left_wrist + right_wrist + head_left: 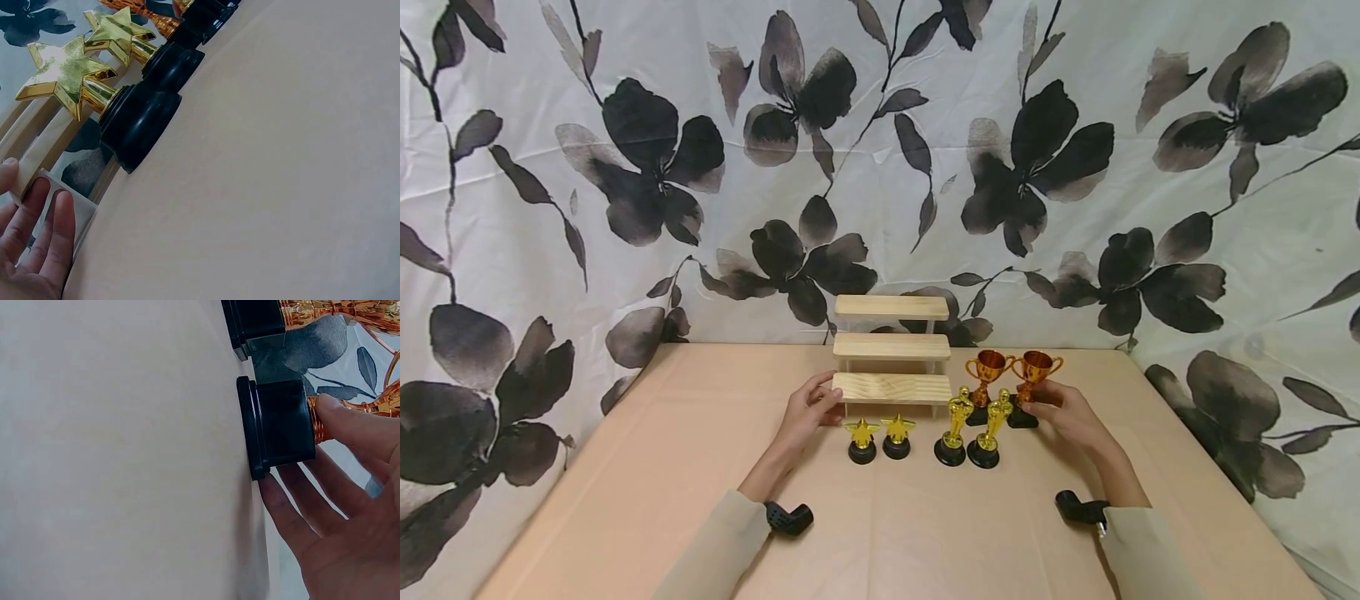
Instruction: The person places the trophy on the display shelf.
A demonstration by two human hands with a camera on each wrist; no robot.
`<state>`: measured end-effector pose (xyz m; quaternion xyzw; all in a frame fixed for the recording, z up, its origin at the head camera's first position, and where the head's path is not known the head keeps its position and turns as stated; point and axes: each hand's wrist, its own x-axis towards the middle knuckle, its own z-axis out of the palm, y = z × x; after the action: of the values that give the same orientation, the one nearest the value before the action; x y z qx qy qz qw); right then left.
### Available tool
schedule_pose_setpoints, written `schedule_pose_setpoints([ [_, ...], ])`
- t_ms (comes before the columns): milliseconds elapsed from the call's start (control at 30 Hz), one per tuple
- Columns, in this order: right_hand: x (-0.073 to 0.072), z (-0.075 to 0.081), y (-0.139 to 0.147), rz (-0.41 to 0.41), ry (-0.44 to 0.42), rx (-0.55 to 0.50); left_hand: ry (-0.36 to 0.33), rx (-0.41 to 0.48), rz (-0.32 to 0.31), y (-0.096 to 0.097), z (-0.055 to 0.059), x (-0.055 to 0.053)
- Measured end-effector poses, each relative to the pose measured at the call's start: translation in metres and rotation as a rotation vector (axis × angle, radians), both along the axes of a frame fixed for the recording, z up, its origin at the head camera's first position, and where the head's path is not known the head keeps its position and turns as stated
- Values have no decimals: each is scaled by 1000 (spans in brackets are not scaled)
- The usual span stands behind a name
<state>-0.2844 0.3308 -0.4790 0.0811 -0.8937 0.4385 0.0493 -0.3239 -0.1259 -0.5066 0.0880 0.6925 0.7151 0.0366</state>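
A three-tier wooden display stand [891, 387] with clear supports is at the back of the table. My left hand [811, 408] holds the left end of its lowest step, thumb at the step's edge and fingers by the clear side panel [84, 215]. My right hand [1063, 412] grips the right-hand bronze trophy cup [1036, 367]; the thumb lies on its stem and the fingers touch its black base [284, 422]. Another bronze trophy cup [988, 367] stands just left of it. Two gold figure statuettes [955, 425] are in front of the cups.
Two gold star trophies [862, 437] on round black bases stand before the stand, between my left hand and the statuettes. The table [887, 533] has a peach cover. Behind it hangs a floral cloth [910, 200], which also runs along the sides.
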Motion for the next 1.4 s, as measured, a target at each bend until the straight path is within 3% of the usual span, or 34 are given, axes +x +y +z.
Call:
schedule_pose_setpoints([
  [867,-11,7,19,29,132,33,2,-6,20,5,-1,-6],
  [1400,-12,27,22,-32,105,64,11,-9,31,7,-3,-11],
])
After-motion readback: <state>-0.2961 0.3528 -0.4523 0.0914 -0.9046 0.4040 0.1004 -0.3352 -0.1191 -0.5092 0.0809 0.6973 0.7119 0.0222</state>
